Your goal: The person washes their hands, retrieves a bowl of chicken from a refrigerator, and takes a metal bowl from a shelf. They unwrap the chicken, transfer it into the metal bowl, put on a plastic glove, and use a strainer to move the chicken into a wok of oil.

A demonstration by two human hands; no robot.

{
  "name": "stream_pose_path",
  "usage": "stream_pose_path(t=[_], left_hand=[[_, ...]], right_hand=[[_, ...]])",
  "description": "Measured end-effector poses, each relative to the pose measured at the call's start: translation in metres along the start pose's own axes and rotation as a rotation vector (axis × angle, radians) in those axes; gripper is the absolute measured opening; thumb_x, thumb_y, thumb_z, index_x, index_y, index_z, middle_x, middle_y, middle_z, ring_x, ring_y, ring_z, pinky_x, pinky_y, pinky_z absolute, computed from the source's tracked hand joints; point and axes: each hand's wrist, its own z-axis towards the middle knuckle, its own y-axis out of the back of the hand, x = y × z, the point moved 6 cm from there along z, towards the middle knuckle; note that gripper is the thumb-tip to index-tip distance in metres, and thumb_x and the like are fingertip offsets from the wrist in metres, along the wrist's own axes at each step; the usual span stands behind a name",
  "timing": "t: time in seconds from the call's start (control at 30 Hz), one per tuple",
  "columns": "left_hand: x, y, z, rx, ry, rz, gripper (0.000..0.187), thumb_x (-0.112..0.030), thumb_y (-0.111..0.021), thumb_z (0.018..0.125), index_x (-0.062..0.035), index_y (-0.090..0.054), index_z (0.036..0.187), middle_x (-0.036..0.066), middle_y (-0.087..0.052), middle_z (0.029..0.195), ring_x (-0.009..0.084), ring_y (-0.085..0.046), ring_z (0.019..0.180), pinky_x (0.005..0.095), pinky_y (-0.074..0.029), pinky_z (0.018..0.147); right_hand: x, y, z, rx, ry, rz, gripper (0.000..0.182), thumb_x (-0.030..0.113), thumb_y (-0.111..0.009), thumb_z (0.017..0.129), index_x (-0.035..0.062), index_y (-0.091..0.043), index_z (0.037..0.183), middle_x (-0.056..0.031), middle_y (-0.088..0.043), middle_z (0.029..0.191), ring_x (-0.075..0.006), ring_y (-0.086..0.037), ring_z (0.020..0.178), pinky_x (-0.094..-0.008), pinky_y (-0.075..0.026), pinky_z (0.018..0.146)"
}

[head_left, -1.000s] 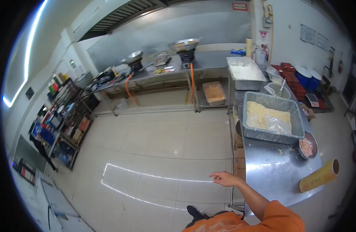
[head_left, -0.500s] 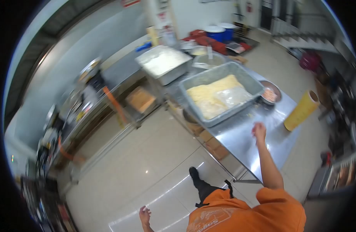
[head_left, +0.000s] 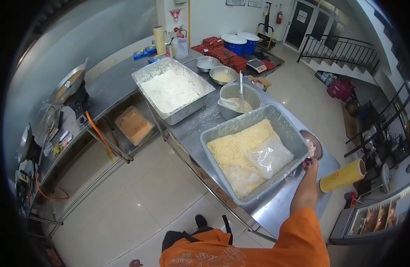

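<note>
From the head camera, I take in a kitchen room with pale floor tiles (head_left: 142, 200) across the lower left and beyond the table at upper right, where a staircase (head_left: 340, 51) with black railing rises. A steel work table (head_left: 276, 213) runs diagonally from upper centre to lower right; a steel counter (head_left: 109, 82) joins it at upper left, carrying a wok (head_left: 71, 84).

On the table, the grey plastic bin (head_left: 287, 129) is the largest thing, at centre, with yellow crumbs (head_left: 240, 147) and a clear plastic bag (head_left: 269, 155) inside. Above it sit the metal pan (head_left: 189, 106) of white powder and the pot (head_left: 254, 95) with a whisk (head_left: 241, 91) leaning in it. The yellow film roll (head_left: 343, 175) lies at right, near the table's edge.

My item is the steel bowl (head_left: 319, 144) of pink pieces, right of centre, just beside the bin's corner. My right hand (head_left: 310, 164) is at its near rim, fingers curled; I can't make out whether they grip it. My left hand (head_left: 135, 263) is cut by the bottom edge, its grip unreadable.

The bin's corner crowds the bowl on the left. Steel tabletop shows below the bin, and tiles run between table and counter.
</note>
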Motion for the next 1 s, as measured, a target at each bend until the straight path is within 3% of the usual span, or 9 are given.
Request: stream_pose_path(t=[0.1, 0.2, 0.43, 0.53, 0.6, 0.7, 0.73, 0.87, 1.0], left_hand=[[-0.047, 0.018, 0.023, 0.059, -0.158, -0.030, 0.050, -0.040, -0.060, 0.089, -0.0198, -0.048, 0.133, 0.005, -0.065, 0.113, 0.0234, -0.066, 0.088, 0.0324, -0.053, 0.058], [-0.102, 0.027, 0.061, 0.129, -0.010, -0.015, 0.049, -0.035, -0.063, 0.087, -0.0157, -0.051, 0.130, 0.005, -0.065, 0.108, 0.0208, -0.064, 0.088, 0.0327, -0.055, 0.062], [-0.233, 0.024, 0.161, 0.105, -0.023, 0.112, 0.025, -0.024, -0.057, 0.092, -0.0156, -0.056, 0.115, 0.011, -0.067, 0.092, 0.0270, -0.068, 0.072, 0.0440, -0.051, 0.060], [-0.299, 0.038, 0.215, 0.288, 0.035, 0.225, 0.022, -0.025, -0.057, 0.091, -0.0153, -0.059, 0.111, 0.009, -0.067, 0.093, 0.0258, -0.068, 0.073, 0.0423, -0.051, 0.062], [-0.371, 0.054, 0.247, 0.306, -0.090, 0.301, 0.027, -0.028, -0.059, 0.088, -0.0139, -0.059, 0.111, 0.008, -0.066, 0.091, 0.0236, -0.068, 0.072, 0.0386, -0.051, 0.059], [-0.530, 0.068, 0.298, 0.227, -0.573, 0.387, 0.022, -0.028, -0.059, 0.087, -0.0080, -0.065, 0.090, 0.005, -0.063, 0.077, 0.0170, -0.064, 0.067, 0.0321, -0.051, 0.055], [-0.569, 0.067, 0.348, 0.099, -0.861, 0.529, 0.018, -0.023, -0.058, 0.089, -0.0058, -0.065, 0.091, 0.005, -0.063, 0.076, 0.0170, -0.062, 0.067, 0.0306, -0.051, 0.060], [-0.812, 0.038, 0.170, 0.337, -0.885, -0.007, 0.029, -0.023, -0.057, 0.096, -0.0047, -0.059, 0.118, 0.009, -0.063, 0.107, 0.0174, -0.062, 0.095, 0.0311, -0.053, 0.077], [-0.944, 0.003, 0.051, 0.618, -0.979, -0.179, 0.056, -0.047, -0.045, 0.099, -0.0082, -0.040, 0.138, 0.013, -0.055, 0.124, 0.0236, -0.061, 0.106, 0.0370, -0.053, 0.087]], right_hand=[[0.023, 0.005, 0.031, 0.005, 0.019, 0.067, 0.025, 0.011, -0.050, 0.084, 0.0019, -0.060, 0.104, -0.0165, -0.060, 0.098, -0.0291, -0.058, 0.093, -0.0513, -0.057, 0.075], [0.066, -0.011, -0.047, -0.337, 0.277, -0.004, 0.030, 0.011, -0.058, 0.080, -0.0026, -0.057, 0.107, -0.0180, -0.059, 0.099, -0.0343, -0.059, 0.092, -0.0580, -0.053, 0.080], [0.160, -0.065, -0.104, -0.379, 0.721, 0.028, 0.040, 0.019, -0.066, 0.081, -0.0132, -0.055, 0.102, -0.0262, -0.058, 0.109, -0.0337, -0.065, 0.086, -0.0484, -0.059, 0.062], [0.163, -0.145, -0.177, -0.311, 0.676, -0.009, 0.028, 0.014, -0.064, 0.081, -0.0078, -0.058, 0.097, -0.0183, -0.064, 0.094, -0.0263, -0.066, 0.079, -0.0411, -0.060, 0.062], [0.154, -0.212, -0.222, -0.146, 0.673, 0.053, 0.026, 0.015, -0.064, 0.082, -0.0053, -0.060, 0.098, -0.0146, -0.064, 0.094, -0.0232, -0.065, 0.078, -0.0365, -0.060, 0.066], [0.123, -0.330, -0.243, 0.332, 0.653, -0.057, 0.025, 0.016, -0.062, 0.084, -0.0022, -0.061, 0.101, -0.0108, -0.064, 0.092, -0.0228, -0.065, 0.077, -0.0343, -0.059, 0.071], [0.093, -0.377, -0.304, 0.284, 0.669, -0.143, 0.026, 0.016, -0.060, 0.085, 0.0000, -0.061, 0.105, -0.0090, -0.063, 0.095, -0.0221, -0.065, 0.081, -0.0339, -0.058, 0.075], [-0.020, -0.539, -0.378, 0.579, 0.501, -0.297, 0.017, 0.016, -0.052, 0.088, 0.0016, -0.056, 0.096, -0.0101, -0.059, 0.094, -0.0231, -0.064, 0.088, -0.0356, -0.059, 0.077], [-0.168, -0.695, -0.498, 0.864, 0.481, -0.608, 0.017, 0.014, -0.054, 0.086, 0.0043, -0.058, 0.099, -0.0065, -0.061, 0.090, -0.0150, -0.063, 0.074, -0.0281, -0.056, 0.060]])
